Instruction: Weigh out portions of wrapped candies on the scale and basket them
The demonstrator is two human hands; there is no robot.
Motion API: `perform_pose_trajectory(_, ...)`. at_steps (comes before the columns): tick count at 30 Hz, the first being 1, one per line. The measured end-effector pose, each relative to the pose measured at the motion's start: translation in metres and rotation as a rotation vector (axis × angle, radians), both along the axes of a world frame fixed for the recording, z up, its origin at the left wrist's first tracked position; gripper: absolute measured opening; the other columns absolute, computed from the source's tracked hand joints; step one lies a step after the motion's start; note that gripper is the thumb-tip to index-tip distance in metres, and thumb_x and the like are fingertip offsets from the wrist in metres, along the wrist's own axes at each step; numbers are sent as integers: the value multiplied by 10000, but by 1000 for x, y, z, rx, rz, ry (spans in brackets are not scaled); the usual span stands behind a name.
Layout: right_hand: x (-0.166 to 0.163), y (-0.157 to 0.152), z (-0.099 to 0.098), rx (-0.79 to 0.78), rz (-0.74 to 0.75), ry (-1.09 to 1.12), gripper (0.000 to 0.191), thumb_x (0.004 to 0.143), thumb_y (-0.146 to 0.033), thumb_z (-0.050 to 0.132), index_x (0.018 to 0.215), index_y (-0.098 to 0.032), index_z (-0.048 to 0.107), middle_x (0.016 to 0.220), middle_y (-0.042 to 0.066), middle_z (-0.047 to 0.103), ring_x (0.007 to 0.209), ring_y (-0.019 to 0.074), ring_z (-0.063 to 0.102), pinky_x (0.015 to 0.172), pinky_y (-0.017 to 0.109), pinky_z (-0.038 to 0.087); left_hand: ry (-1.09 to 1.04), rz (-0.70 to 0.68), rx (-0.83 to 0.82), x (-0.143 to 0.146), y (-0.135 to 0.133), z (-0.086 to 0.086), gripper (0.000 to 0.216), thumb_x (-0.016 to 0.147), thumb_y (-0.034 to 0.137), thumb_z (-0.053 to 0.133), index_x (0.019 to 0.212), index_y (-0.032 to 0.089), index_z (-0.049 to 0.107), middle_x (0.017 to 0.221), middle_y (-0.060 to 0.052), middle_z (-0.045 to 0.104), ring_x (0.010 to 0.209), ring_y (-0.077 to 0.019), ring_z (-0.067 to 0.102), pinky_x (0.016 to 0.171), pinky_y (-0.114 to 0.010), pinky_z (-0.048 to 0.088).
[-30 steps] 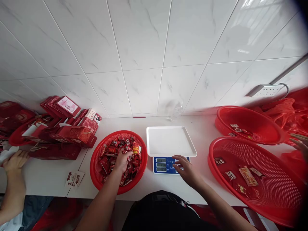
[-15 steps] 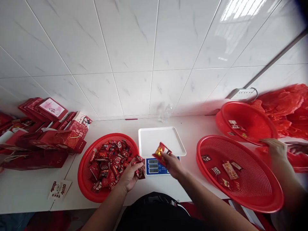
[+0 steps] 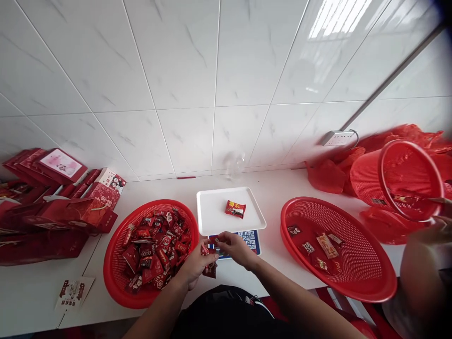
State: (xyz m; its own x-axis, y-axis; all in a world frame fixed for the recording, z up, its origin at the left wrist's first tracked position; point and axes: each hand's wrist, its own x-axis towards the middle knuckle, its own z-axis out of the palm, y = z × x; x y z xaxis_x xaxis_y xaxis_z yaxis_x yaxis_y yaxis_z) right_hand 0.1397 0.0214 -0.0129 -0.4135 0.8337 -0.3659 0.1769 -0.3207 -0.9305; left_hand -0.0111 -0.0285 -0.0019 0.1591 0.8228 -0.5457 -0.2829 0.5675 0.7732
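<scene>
Snack pkt (image 3: pixel 235 209) had left R hand (image 3: pixel 239 251) for scale tray (image 3: pixel 209 207), 12 o'clock, so 1 pc was on; L hand (image 3: pixel 195 266) clasped several wrapped candies (image 3: pixel 209 270), R pinched one nearly closed.

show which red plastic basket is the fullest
The round red plastic basket beside the left hand, heaped with small wrapped packets; the wide red basket and tilted red basket at right hold only a few.

Your right fingers (image 3: pixel 228 238) cover part of the scale (image 3: pixel 253 242), and your left fingers (image 3: pixel 211 258) partly hide some sweets (image 3: pixel 209 270); left of the scale, boxes (image 3: pixel 60 209) are cut off; right of it, a co-worker's hand (image 3: pixel 441 227) is blurred.
</scene>
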Motion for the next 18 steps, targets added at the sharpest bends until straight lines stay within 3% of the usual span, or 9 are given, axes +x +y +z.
perform_pose_trajectory(3, 13, 19, -9, -20, -146, -71, 347, 736, -417, 577, 970, -161, 589, 856, 42, 653, 677, 139, 606, 616, 274, 486, -61, 58, -122, -3, 1, 1, 458, 581, 234, 737, 995, 193, 546, 848, -28, 657, 631, -125, 605, 611, -257, 459)
perform_pose_trajectory(6, 28, 29, -11, 80, -304, -299, 519, 731, -367, 586, 1209, -207, 466, 1172, 97, 560, 807, 164, 616, 713, 323, 494, -172, 114, -151, -7, 3, 4, 424, 576, 191, 718, 958, 205, 536, 888, -37, 663, 755, -173, 641, 700, -308, 487)
perform_pose_trajectory(8, 32, 24, -8, 136, -267, -373, 544, 721, -353, 606, 1229, -235, 455, 1239, 101, 515, 829, 169, 612, 734, 336, 490, -231, 141, -128, -8, 5, 3, 410, 564, 157, 694, 938, 213, 535, 894, -34, 663, 812, -187, 642, 726, -315, 485)
perform_pose_trajectory(13, 14, -11, 5, -174, 140, 42, 520, 732, -450, 599, 1181, -210, 494, 878, 43, 663, 739, 154, 634, 623, 284, 493, -184, 217, -52, 1, 11, -5, 339, 567, 190, 659, 873, 213, 514, 813, 3, 639, 621, -118, 602, 579, -253, 450)
perform_pose_trajectory(15, 5, -21, 8, -218, 139, 113, 558, 699, -440, 639, 1182, -211, 477, 793, 13, 668, 686, 140, 632, 602, 269, 479, -162, 222, -32, 9, 13, -7, 330, 575, 204, 657, 866, 212, 502, 742, 28, 614, 507, -80, 537, 501, -227, 401)
perform_pose_trajectory(18, -1, -26, 8, -208, 18, 100, 517, 663, -393, 674, 1100, -174, 505, 692, -11, 657, 609, 123, 612, 572, 254, 451, -157, 195, 7, 20, 15, -8, 333, 587, 221, 670, 871, 207, 496, 634, 57, 557, 438, -62, 471, 459, -219, 352)
